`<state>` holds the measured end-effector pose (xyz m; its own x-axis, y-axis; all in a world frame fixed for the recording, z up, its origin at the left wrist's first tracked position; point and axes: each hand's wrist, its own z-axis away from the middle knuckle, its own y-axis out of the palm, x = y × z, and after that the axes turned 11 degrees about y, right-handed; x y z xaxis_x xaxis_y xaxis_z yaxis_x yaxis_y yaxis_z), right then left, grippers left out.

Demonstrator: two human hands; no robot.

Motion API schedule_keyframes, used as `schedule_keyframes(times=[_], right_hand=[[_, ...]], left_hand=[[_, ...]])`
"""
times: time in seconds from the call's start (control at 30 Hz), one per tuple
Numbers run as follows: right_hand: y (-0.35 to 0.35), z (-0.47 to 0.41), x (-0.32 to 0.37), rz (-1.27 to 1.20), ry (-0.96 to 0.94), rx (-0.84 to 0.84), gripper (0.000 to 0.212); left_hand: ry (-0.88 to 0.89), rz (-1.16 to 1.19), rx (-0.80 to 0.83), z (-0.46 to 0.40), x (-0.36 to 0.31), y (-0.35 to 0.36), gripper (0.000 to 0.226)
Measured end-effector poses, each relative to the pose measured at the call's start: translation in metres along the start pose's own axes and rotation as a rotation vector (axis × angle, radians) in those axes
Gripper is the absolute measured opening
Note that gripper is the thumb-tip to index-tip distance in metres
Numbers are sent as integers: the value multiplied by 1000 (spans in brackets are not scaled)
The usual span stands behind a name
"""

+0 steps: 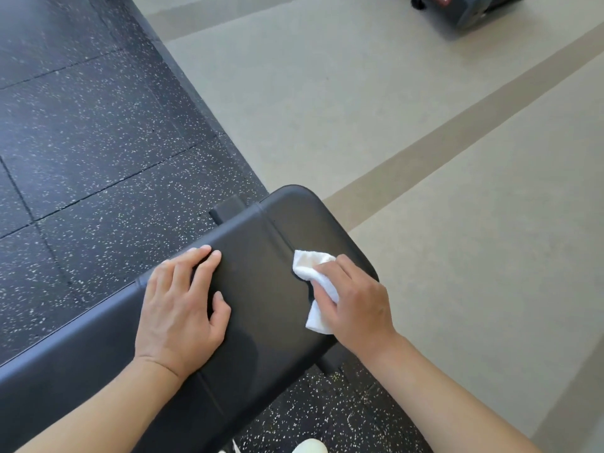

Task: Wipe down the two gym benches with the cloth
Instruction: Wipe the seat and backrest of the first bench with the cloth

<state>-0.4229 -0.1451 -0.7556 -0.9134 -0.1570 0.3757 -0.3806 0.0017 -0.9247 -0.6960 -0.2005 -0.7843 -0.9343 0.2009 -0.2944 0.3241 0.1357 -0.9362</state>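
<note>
A black padded gym bench point(261, 289) runs from the lower left up to the middle of the head view, its rounded end near the pale floor. My right hand point(356, 305) is shut on a crumpled white cloth point(313, 266) and presses it onto the pad near the bench's end, beside a seam. My left hand point(183, 302) lies flat on the pad's left edge, fingers spread over the rim, holding nothing. Only one bench is in view.
Dark speckled rubber tiles point(81, 142) cover the floor to the left and under the bench. Pale beige flooring with a tan stripe point(425, 142) lies to the right. A dark piece of gym equipment point(464, 11) sits at the top right. A white shoe tip point(309, 446) shows at the bottom.
</note>
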Motion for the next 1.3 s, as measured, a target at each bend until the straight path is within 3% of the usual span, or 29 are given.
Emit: schedule_keyframes(times=[0.13,0.43,0.63,0.73,0.83,0.97,1.1,1.2,1.3], right_hand=[[11,-44,26,10,50,-38,10],[51,-131,117,86,174,60,16],[28,-123,86,83,-3,136,18],[8,-106,38,65,93,85,19],[-6,-75,4,37,177,78,28],[-10,-66,-4,63,129,119,27],[7,-116,22,60,-4,76,24],[35,-169,62,115,-99,141,19],[63,-211,102,250,-106,389,14]], left_hand=[[-5,9,22,0,-1,-2,58],[-16,36,84,-3,-3,-11,59],[-33,-10,177,-17,-12,-22,57],[-134,21,225,-39,-13,-28,44],[-222,78,263,-67,-12,-21,46],[-449,118,358,-109,-22,-2,41],[-547,72,291,-118,-28,10,43],[-539,37,284,-116,-29,14,44],[-534,14,295,-118,-29,15,48]])
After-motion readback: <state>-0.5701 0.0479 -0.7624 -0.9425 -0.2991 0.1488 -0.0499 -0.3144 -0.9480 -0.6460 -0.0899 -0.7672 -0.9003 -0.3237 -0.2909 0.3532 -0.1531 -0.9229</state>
